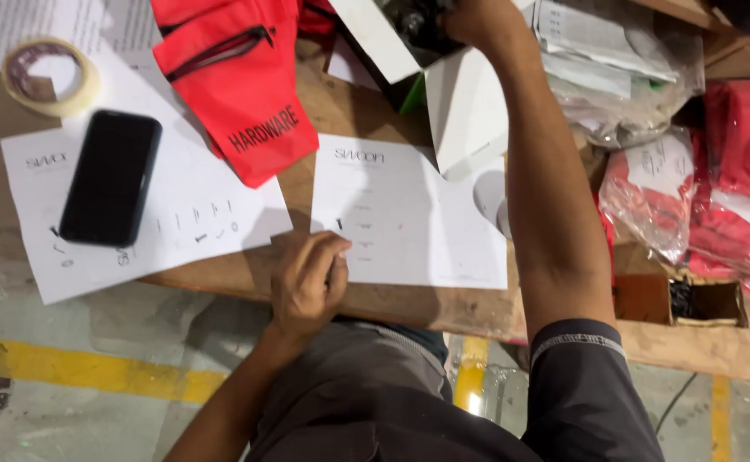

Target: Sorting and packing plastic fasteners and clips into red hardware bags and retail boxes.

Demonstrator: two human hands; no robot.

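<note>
My left hand [309, 281] rests curled at the near edge of a white printed sheet [409, 214] on the wooden table [409, 304]; whether its fingers pinch something small is hidden. My right hand [476, 19] reaches far up into an open white cardboard box [469, 111] and closes around something dark inside, mostly out of frame. A second printed sheet [195, 214] lies to the left with a black phone [110, 178] on it. A red fabric pouch [242, 81] with a zip lies between the sheets.
A roll of beige tape [51, 75] sits at the top left. Plastic bags with red pouches [717, 205] pile up at the right, beside a small open carton [707, 301]. Below the table edge is concrete floor with a yellow line [92, 370].
</note>
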